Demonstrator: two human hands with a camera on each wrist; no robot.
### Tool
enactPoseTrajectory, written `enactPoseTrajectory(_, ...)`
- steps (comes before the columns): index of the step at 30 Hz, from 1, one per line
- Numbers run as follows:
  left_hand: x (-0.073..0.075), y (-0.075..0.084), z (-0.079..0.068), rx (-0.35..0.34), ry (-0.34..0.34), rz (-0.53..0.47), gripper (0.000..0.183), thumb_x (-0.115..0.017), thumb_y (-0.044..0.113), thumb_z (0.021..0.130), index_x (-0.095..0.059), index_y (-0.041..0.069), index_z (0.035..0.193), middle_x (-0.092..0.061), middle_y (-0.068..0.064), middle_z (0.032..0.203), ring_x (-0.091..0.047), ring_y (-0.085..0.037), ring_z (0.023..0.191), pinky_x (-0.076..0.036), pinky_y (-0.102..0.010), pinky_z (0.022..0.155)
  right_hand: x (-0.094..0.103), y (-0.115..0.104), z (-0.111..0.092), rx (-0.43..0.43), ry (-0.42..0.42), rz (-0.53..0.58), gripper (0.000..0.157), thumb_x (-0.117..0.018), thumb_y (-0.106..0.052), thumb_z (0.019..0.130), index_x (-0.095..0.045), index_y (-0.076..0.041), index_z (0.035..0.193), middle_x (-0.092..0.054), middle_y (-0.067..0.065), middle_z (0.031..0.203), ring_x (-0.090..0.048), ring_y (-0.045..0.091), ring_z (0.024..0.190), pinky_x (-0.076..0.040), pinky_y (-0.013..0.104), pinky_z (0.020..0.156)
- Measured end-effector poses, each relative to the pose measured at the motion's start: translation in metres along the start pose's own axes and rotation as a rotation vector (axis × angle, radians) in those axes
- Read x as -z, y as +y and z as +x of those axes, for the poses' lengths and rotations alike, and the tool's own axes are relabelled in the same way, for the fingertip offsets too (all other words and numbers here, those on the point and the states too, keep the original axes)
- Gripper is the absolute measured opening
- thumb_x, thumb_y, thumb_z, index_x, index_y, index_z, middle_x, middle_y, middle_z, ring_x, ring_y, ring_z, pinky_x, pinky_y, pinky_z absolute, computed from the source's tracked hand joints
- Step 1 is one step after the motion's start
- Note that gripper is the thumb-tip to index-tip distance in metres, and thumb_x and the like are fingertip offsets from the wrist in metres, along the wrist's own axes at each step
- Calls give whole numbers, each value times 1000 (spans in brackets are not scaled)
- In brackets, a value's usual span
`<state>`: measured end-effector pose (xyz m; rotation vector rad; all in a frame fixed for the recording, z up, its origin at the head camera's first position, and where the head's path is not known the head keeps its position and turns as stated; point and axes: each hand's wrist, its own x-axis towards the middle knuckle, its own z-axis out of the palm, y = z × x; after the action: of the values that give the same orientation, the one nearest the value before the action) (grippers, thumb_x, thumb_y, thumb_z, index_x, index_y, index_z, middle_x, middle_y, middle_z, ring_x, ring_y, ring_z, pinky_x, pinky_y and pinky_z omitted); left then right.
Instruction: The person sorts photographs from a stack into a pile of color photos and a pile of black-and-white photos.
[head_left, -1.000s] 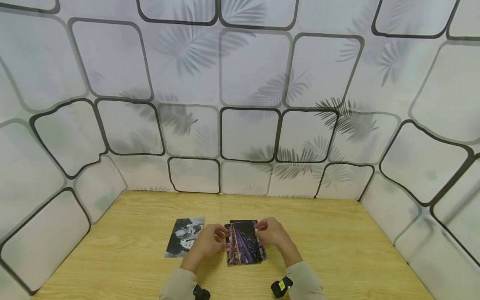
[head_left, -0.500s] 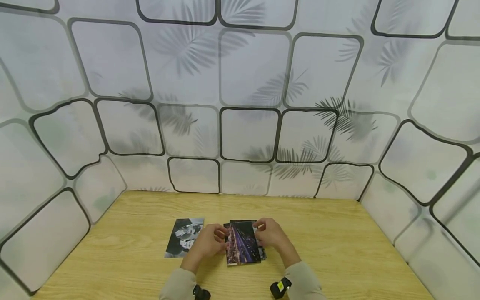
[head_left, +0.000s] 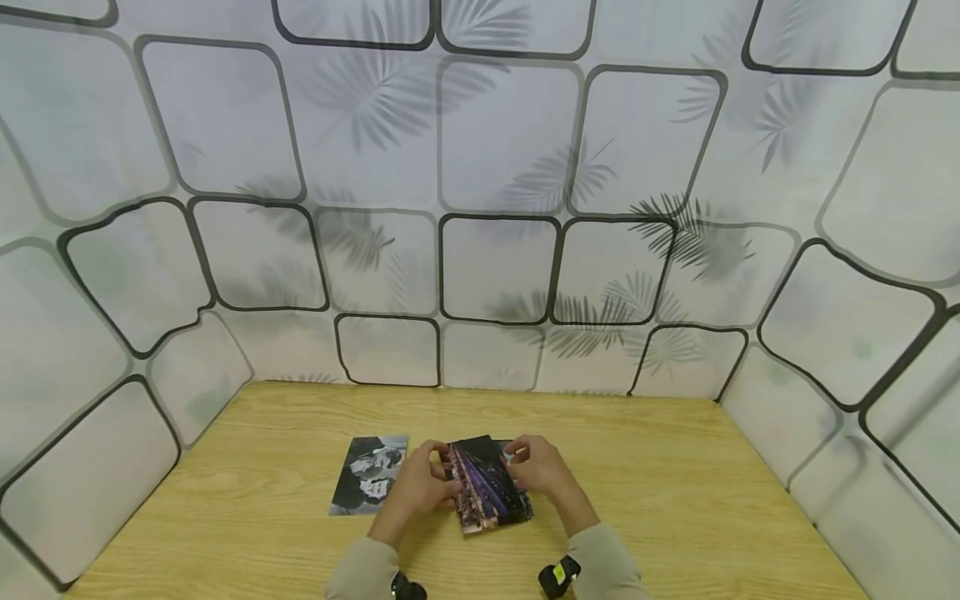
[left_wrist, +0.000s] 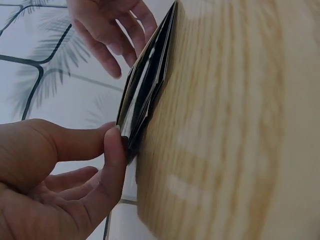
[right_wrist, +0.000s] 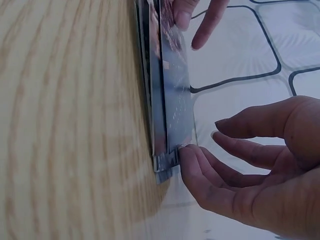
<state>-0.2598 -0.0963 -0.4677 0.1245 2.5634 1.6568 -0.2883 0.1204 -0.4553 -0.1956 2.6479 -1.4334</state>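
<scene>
A small stack of photo prints lies on the table, its top photo (head_left: 489, 487) showing a dark night scene with purple streaks. That photo is tilted slightly and overlaps the ones below. My left hand (head_left: 422, 483) pinches the near-left edge between thumb and forefinger, as the left wrist view shows at the stack's edge (left_wrist: 145, 75). My right hand (head_left: 538, 467) is at the other side, fingertips touching the edge of the stack (right_wrist: 175, 100) while its thumb stays apart. The lower photos are mostly hidden.
Left of the stack lies a black-and-white photo (head_left: 369, 477) on the wooden table (head_left: 675, 492). A pale patterned curtain or wall (head_left: 495, 267) closes the table in at the back and both sides.
The top photo has turned counterclockwise, its upper end swinging left and up over the others. My left hand has shifted slightly up and changed its hold; the right hand has barely moved.
</scene>
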Motion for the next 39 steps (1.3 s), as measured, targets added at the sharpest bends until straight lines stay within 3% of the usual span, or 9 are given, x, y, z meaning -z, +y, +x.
enactPoseTrajectory(8,-1,0,0,-58,81,43,47,-77,-7,85,-62,-7,129,-63,-21,103,-65,-15,72,-60,-28,59,1,2,0,14,17,-63,28,-68,2,89,-68,6,117,-68,19,102,-68,22,80,-60,36,67)
enactPoseTrajectory(11,0,0,1,-66,89,50,43,-77,-8,85,-65,-3,126,-64,-20,105,-65,-15,73,-59,-28,60,2,2,0,35,22,-93,28,-69,0,90,-69,4,117,-69,18,103,-68,22,81,-59,37,67)
enactPoseTrajectory(15,1,4,2,-59,86,12,40,-77,-8,85,-68,1,123,-64,-20,110,-66,-16,71,-58,-30,61,3,1,-1,68,-3,-52,28,-68,1,91,-69,2,119,-69,19,108,-69,21,82,-60,37,69)
enactPoseTrajectory(26,1,12,1,-67,73,-98,43,-74,-14,84,-68,-1,125,-61,-22,115,-67,-15,69,-62,-37,61,8,-4,-2,101,14,-5,29,-70,4,90,-70,2,119,-71,20,111,-72,23,84,-61,36,67)
enactPoseTrajectory(31,-2,14,-1,-71,92,-90,44,-75,-15,83,-68,-4,124,-61,-23,114,-67,-13,64,-61,-38,58,10,-5,-1,98,14,-19,30,-71,4,90,-70,1,120,-70,20,111,-71,24,89,-61,36,67)
enactPoseTrajectory(39,-7,16,1,-88,132,-30,42,-80,-7,82,-67,-4,122,-65,-22,111,-64,-12,66,-60,-29,58,13,-4,-1,68,43,-74,32,-72,8,88,-72,-2,118,-70,16,106,-69,18,78,-59,34,61)
